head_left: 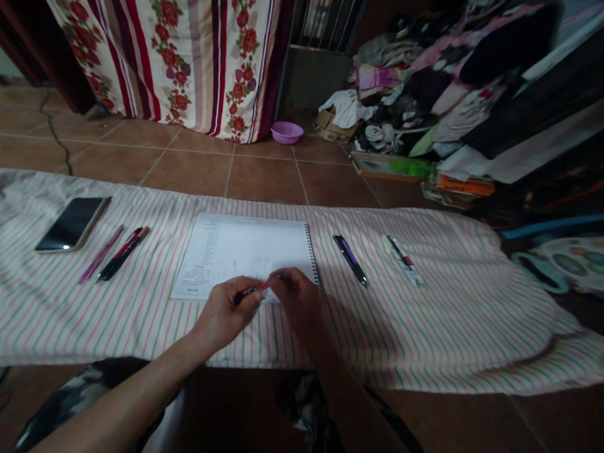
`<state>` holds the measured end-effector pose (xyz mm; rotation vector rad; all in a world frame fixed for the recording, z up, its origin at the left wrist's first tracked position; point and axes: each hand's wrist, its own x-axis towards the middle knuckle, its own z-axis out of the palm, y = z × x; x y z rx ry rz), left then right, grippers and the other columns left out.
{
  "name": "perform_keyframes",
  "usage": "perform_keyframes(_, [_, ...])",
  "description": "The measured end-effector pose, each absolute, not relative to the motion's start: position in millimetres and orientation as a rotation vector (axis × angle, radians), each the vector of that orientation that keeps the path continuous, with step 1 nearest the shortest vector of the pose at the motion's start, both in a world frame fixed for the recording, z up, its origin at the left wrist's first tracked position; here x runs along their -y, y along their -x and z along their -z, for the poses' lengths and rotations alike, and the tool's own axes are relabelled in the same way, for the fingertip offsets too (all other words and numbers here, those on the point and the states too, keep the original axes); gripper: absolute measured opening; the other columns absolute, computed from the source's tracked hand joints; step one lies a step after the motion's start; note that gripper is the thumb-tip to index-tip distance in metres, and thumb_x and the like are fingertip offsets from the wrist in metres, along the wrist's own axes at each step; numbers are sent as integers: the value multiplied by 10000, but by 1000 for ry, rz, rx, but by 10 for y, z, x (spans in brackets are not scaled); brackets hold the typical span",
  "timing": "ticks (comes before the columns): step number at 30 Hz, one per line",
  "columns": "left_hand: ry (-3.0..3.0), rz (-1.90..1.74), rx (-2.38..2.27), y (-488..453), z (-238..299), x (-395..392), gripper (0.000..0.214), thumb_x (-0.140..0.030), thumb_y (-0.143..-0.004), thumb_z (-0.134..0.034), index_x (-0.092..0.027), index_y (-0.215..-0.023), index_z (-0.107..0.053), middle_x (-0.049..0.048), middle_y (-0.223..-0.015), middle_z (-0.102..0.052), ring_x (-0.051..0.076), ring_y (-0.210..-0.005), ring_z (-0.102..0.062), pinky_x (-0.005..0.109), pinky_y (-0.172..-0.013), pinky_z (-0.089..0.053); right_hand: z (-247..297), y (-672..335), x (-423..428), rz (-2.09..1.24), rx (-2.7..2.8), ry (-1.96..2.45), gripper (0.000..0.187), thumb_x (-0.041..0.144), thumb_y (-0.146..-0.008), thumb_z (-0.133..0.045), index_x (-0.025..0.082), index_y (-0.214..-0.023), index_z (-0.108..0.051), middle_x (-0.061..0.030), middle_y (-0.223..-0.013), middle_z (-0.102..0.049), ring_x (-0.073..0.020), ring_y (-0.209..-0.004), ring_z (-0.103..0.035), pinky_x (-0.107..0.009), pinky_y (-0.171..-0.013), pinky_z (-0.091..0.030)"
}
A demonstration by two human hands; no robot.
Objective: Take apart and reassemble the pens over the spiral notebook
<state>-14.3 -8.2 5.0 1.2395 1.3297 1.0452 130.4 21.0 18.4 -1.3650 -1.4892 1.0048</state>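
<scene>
Both hands meet over the near edge of a spiral notebook (251, 244), whose pale page faces up. My left hand (231, 307) is closed around a dark pen with a red section (249, 292). Fingers of my right hand (298, 303) pinch the red end of that same pen; their exact grip is partly hidden. To the notebook's right lies a black and purple pen (350, 259), with a few light-coloured pens (403, 259) farther over. Left of the notebook, black and red pens (124, 253) lie beside a purple pen (101, 253).
A phone (74, 224) lies at the left on the striped cloth (453, 313). Beyond the cloth are a tiled floor (259, 171), a floral curtain (204, 55) and a purple basin (287, 133). Piled clothes (438, 79) fill the back right.
</scene>
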Motion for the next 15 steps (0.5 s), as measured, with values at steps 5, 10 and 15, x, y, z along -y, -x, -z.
perform_keyframes(5, [-930,-1044,-1202,113,-106,51,337,-380,-653,-703,-117,-860,-669,0,-598,-570,79,-516,-477,212,-514,-386,-190,-1355,-230,-1240,1364,1254,246,322,-733,-575,204,-916,-691,-8,-729,-669,-113,-589,-550,-237,-557,-445])
perform_keyframes(10, [-833,-1063,-1185,94,-203,47,361,-382,-588,-755,-122,-825,-675,-2,-598,-581,73,-519,-486,209,-524,-395,-152,-1348,-240,-1299,1306,1194,173,292,-728,-602,208,-841,-703,6,-725,-682,-123,-651,-587,-243,-617,-463])
perform_keyframes(15, [-843,-1099,-1176,66,-162,68,386,-412,-611,-739,-117,-846,-659,-13,-565,-563,70,-490,-469,210,-495,-372,-166,-1294,-234,-1185,1337,1229,148,314,-719,-626,192,-790,-670,-21,-760,-698,-153,-714,-636,-271,-683,-494])
